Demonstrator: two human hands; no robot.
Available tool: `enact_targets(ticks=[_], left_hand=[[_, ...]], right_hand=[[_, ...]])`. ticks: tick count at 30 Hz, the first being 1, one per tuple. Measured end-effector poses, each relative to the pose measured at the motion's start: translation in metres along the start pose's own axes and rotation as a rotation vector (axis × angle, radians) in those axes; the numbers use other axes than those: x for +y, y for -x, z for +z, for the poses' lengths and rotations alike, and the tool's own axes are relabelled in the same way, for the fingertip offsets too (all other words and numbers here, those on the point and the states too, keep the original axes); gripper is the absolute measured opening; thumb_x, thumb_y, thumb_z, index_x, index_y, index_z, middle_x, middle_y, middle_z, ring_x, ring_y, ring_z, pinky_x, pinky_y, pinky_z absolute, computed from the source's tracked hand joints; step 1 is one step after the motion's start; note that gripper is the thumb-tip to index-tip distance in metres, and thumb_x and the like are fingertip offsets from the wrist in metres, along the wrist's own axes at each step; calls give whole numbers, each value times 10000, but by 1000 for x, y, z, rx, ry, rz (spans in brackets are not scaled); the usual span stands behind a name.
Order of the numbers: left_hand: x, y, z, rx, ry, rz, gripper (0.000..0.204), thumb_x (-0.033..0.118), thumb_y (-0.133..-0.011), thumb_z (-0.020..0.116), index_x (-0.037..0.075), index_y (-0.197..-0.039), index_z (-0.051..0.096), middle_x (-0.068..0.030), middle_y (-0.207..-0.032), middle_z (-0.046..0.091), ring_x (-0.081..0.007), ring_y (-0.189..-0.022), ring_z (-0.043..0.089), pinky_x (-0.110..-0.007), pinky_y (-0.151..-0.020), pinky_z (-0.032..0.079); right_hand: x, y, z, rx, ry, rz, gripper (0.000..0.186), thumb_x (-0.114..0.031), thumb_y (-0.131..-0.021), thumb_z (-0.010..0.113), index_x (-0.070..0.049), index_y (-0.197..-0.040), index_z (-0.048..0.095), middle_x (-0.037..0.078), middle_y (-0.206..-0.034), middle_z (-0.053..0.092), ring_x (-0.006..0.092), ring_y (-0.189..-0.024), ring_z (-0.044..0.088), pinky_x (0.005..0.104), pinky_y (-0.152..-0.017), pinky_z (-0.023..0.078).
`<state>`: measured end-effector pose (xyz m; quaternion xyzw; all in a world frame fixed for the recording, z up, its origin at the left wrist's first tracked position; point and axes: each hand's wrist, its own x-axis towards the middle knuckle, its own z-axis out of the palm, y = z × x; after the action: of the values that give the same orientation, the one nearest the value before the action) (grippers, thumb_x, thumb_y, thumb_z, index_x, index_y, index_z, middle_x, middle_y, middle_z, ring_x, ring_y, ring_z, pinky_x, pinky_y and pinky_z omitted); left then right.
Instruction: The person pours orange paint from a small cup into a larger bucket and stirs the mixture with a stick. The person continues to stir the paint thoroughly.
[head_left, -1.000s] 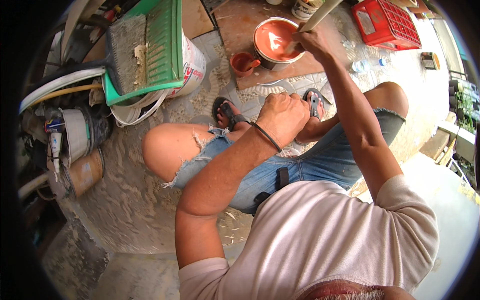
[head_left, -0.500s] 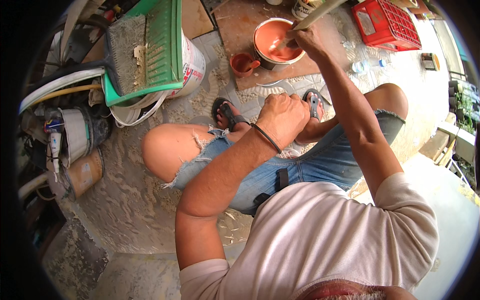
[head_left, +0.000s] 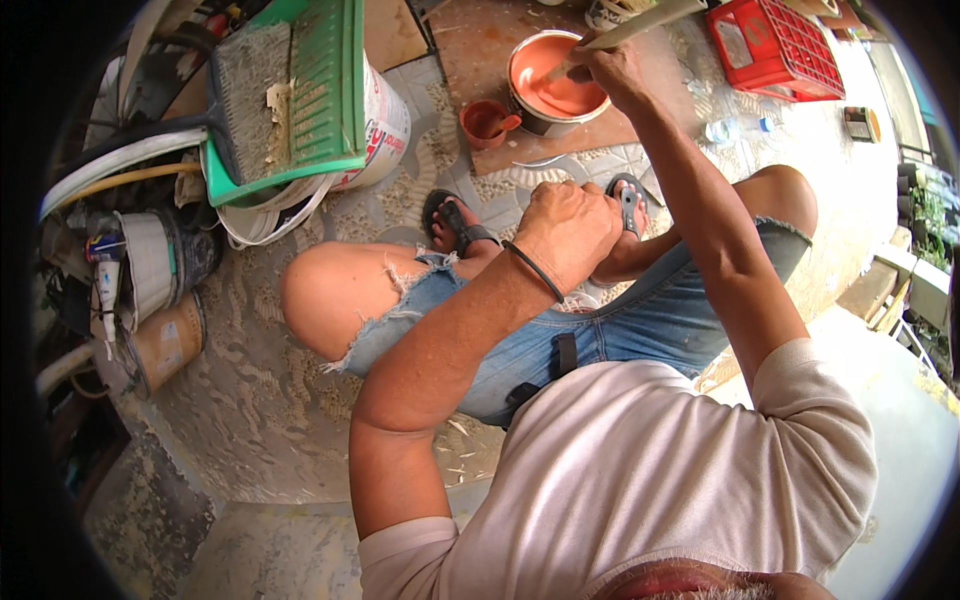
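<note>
My right hand (head_left: 612, 72) is closed around a pale wooden stick (head_left: 655, 20) above a round paint pail (head_left: 545, 126). One end of the stick dips into the thick orange paint (head_left: 540, 62), while the other sticks out past the hand to the upper right. My left hand (head_left: 570, 228), with a dark band at its wrist, is curled into a fist over my lap, back of the hand up. Whatever its fingers might hold is hidden underneath. Just left of the pail stands a small reddish-brown cup (head_left: 474, 124) with an orange-coated handle or tool at its edge.
Pail and cup stand on a brown board (head_left: 462, 50). To the left, a green tray (head_left: 345, 100) with a brush head lies over a white bucket (head_left: 385, 125). A red crate (head_left: 770, 50), a clear bottle (head_left: 735, 130) and a small can (head_left: 861, 124) are on the right.
The stick has tilted, its upper end swinging slightly right and down, and its dipped end has moved within the paint. My left hand has barely shifted.
</note>
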<state>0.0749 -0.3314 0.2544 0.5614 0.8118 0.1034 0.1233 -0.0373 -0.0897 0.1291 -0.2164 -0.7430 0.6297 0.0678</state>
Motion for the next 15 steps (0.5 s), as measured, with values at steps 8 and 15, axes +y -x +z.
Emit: enact_targets(ticks=[8,15], left_hand=[[-2,3,6,-2,-4,-19,164,119,-899,665,15,-1022,696,-145,-925,719,-291,-860,772,-416,-706,624],[1,-3,1,-5,0,37,174,120,-895,670,9,-1027,694,-149,-930,718,-296,-860,771,-426,-711,622]], right_hand=[[-27,3,-29,-252,519,-186,141,-119,-846,751,-9,-891,676,101,-787,726,197,-671,748,318,-634,629],[30,-23,-19,-9,-37,-117,87,-78,-872,741,-28,-924,692,84,-793,712,179,-745,746,312,-679,627]])
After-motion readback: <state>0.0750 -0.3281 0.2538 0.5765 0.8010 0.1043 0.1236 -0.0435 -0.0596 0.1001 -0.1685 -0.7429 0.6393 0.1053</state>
